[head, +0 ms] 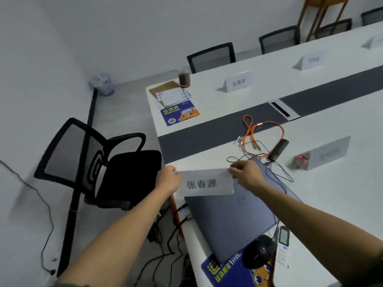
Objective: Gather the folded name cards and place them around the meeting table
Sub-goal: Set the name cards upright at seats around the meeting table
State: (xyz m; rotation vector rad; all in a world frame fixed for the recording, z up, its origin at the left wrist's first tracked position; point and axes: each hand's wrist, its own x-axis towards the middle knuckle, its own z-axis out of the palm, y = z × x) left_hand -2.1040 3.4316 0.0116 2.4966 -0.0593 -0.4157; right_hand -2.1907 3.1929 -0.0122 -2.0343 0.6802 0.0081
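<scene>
The white folded name card with three black printed characters (204,184) is held just above the far end of the closed blue-grey laptop (232,220), which lies at the near corner of the white tabletop (331,193). The card's long axis runs left to right, with the printed face towards the camera and the characters upright. The left hand (167,179) pinches the card's left end and the right hand (246,172) pinches its upper right corner. Both forearms are stretched forward. Beyond the laptop, another white name card (238,81) stands upright.
</scene>
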